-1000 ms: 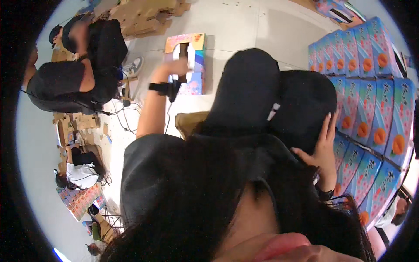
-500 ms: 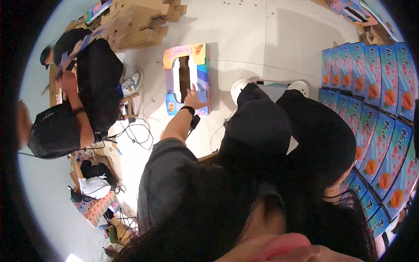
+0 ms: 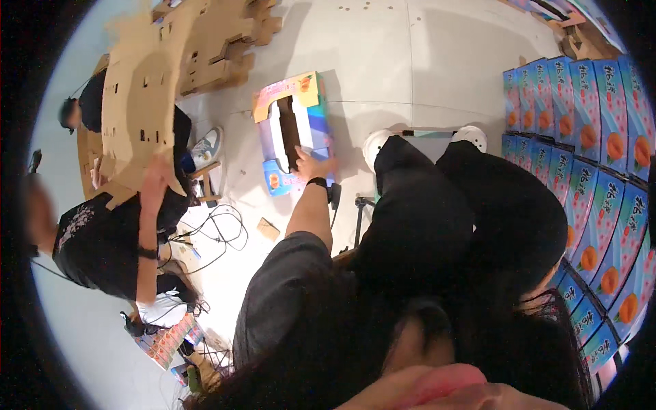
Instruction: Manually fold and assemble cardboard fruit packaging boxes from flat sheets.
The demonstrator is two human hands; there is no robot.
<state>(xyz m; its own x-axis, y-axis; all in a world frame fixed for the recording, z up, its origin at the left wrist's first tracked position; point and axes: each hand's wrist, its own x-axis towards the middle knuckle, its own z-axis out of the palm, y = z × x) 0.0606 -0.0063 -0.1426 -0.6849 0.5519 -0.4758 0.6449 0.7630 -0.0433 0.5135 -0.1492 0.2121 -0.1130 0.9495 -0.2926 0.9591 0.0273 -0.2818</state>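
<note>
**Colourful carton set down on the floor, left hand resting on it**

The colourful carton lies flat on the pale floor, ahead of the person's knees, its brown inside showing through a long opening in the top face. A second ago it was held up in the air; half a second ago it was already down, and now it has been brought nearer and is steadied. The left hand is laid on its near edge, fingers spread and pressed flat rather than curled round anything; a dark wristband is worn just behind it. The right hand cannot be seen, being hidden behind the black-clad legs, so its fingers cannot be told. From this it is judged that carrying is over and work on the carton itself is in hand.

White shoes are placed just beside the carton. To the right, stacked blue boxes with orange fruit pictures are ranged in rows. To the left, a co-worker handles a large sheet of die-cut brown cardboard, and loose cables lie between.
</note>
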